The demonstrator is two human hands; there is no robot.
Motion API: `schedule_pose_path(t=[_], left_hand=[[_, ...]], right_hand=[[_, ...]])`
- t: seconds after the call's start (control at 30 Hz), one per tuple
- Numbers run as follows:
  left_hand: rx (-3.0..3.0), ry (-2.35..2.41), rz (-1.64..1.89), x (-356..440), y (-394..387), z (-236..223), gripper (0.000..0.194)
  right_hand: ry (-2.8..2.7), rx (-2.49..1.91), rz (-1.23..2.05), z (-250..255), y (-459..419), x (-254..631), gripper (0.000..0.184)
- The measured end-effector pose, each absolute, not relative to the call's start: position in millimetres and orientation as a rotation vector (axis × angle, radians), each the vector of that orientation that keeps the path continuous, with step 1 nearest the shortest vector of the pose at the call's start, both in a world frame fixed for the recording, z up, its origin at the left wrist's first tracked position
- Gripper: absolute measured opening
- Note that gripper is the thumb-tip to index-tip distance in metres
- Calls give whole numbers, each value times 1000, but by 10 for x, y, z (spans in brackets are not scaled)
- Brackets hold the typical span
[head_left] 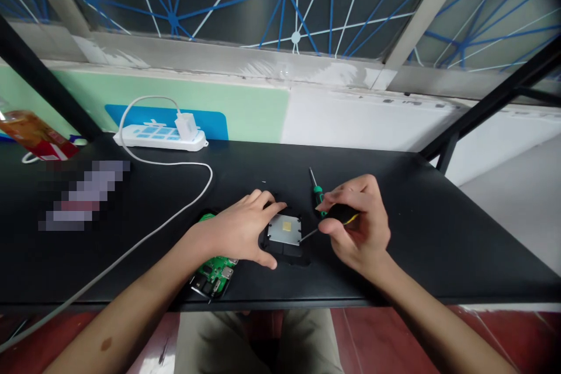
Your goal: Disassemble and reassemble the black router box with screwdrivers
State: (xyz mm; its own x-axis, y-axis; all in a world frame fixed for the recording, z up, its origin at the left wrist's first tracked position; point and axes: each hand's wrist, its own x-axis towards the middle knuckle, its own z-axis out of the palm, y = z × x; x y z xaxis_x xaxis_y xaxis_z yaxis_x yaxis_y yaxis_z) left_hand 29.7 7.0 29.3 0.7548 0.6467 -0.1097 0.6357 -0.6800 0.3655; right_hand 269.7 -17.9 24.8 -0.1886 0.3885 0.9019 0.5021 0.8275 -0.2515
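In my right hand [362,225] is a screwdriver [344,214] with a black and yellow handle, gripped between thumb and fingers. Its thin shaft slants down left, the tip at the lower right corner of a silver metal plate [280,229] with a small yellowish pad. That plate sits on a black case part [287,250]. My left hand [245,225] rests over the part's left side, thumb and fingers spread apart around it. A green circuit board [214,274] with metal ports lies partly beneath my left forearm. Beyond my right hand lies a second screwdriver [317,190], green and black.
A white power strip [160,137] with a charger [186,127] stands against the wall. Its white cable [175,214] loops across the black table [416,234]. At the left are a tilted bottle [37,135] and a blurred-out object [85,196]. Black frame posts flank the table.
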Motion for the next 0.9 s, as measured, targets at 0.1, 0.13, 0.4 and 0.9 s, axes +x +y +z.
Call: schedule_pose_path(t=[0.1,0.13,0.4,0.9], left_hand=[[2589,1001,84,321,57,248,106],[2600,1006,107,331,54,230,106],[2592,1072,183,412,20,154,100],[2658,1043,162,419,46,183,84]], right_hand=[[-1876,-664,34,266,-149,2675,43],[-1909,-660,82,289,-137,2666,50],[-1925,-444,-49,393,145,2688,53],[-1803,-448,152,187,35,2677,55]])
